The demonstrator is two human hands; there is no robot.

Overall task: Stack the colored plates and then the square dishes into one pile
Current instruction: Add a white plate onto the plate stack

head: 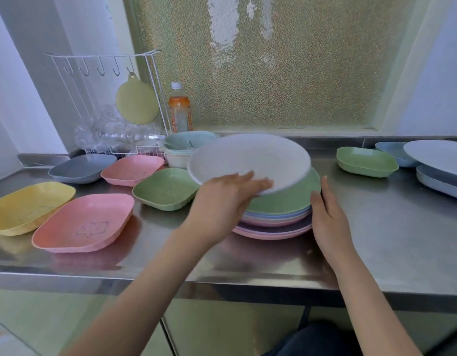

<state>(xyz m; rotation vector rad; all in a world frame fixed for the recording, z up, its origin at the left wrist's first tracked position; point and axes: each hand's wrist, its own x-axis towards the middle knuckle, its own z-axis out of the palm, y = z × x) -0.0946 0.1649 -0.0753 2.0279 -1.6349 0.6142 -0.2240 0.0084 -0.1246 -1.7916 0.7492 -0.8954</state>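
A pile of round colored plates (278,201), green on top over blue, pink and purple ones, stands mid-counter. My left hand (227,194) holds the near rim of a white round plate (250,160), tilted just above the pile. My right hand (327,217) rests flat against the pile's right edge, fingers straight. Square dishes lie to the left: green (165,188), pink with a drawing (83,222), yellow (27,206), another pink (132,169) and grey-blue (81,168). A green square dish (366,161) and a blue one (394,152) sit at the right.
The steel counter (391,240) has its front edge near me. A white wire rack (114,104), an orange drink bottle (179,109) and stacked bowls (181,147) stand at the back. Large pale blue plates (438,165) sit at the far right.
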